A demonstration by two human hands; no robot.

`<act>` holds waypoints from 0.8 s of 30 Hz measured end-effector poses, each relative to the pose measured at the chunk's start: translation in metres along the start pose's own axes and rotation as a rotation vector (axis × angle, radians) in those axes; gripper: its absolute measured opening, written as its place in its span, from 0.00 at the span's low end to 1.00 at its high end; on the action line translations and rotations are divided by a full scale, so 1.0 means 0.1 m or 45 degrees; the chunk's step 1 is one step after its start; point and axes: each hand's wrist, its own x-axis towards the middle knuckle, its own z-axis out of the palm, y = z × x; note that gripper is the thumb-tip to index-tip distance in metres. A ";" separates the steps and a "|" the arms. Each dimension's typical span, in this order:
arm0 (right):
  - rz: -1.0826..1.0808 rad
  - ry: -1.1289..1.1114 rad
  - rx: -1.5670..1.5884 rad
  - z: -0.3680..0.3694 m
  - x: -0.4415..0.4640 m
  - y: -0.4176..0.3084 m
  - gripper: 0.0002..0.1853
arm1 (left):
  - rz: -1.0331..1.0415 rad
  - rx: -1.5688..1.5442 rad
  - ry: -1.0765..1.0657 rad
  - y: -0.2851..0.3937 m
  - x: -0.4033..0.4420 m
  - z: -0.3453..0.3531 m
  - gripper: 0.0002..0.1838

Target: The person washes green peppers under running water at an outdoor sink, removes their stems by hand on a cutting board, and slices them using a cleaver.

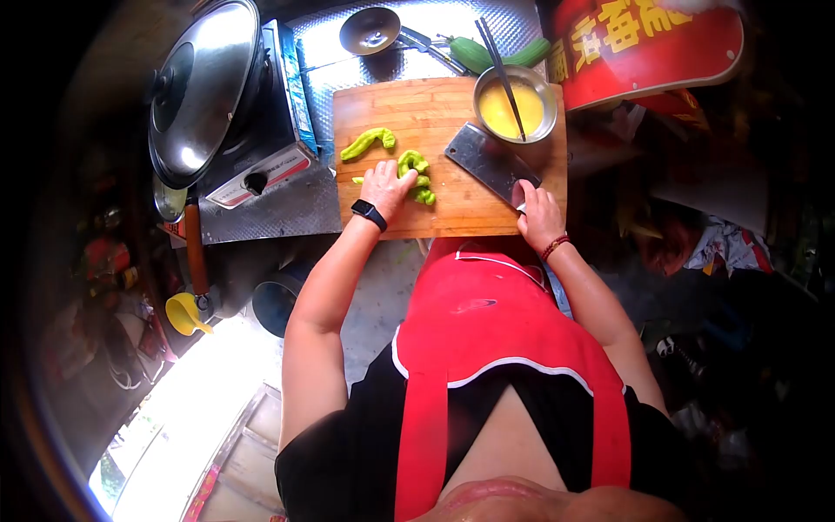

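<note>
Several green peppers lie on the wooden cutting board (383,104). My left hand (387,189), with a dark watch at the wrist, is closed at the edge of a cluster of curled peppers (414,163), its fingertips touching them. A single pepper (368,143) lies apart, above that hand. The cleaver (491,163) rests slantwise on the board's right half, its dark blade pointing up and left. My right hand (541,217) is at the blade's lower right end, fingers wrapped round a handle that they mostly cover.
A metal bowl (551,109) of yellow liquid with chopsticks stands at the board's upper right. Behind are green gourds (470,55) and a small dark bowl (370,31). On the left, a lidded wok (209,91) sits on a stove (261,180). A yellow ladle (184,314) hangs below.
</note>
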 end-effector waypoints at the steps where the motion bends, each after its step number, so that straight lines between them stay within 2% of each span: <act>1: 0.010 0.015 0.017 -0.01 0.01 -0.02 0.34 | 0.028 -0.036 0.016 0.01 0.04 -0.02 0.12; 7: 0.015 -0.015 0.238 -0.10 -0.10 -0.06 0.30 | 0.016 -0.173 0.174 -0.17 0.63 -0.42 0.14; 11: -0.001 0.035 0.323 -0.13 -0.21 -0.01 0.29 | 0.154 -0.083 0.043 -0.37 1.18 -0.43 0.13; 15: 0.043 0.078 0.309 -0.10 -0.35 0.01 0.30 | 0.183 0.152 -0.343 -0.39 1.49 -0.16 0.18; 18: 0.082 0.090 0.293 -0.10 -0.40 0.04 0.30 | 0.194 0.238 -0.291 -0.41 1.40 -0.15 0.24; 21: 0.096 0.076 0.294 -0.11 -0.45 0.09 0.30 | 0.185 0.002 0.068 -0.44 1.13 -0.41 0.30; 22: 0.096 0.075 0.291 -0.13 -0.46 0.12 0.30 | 0.158 -0.205 0.182 -0.55 0.99 -0.39 0.35; 24: 0.061 0.131 0.373 -0.19 -0.47 0.14 0.29 | -0.079 -0.337 0.278 -0.77 0.69 -0.16 0.31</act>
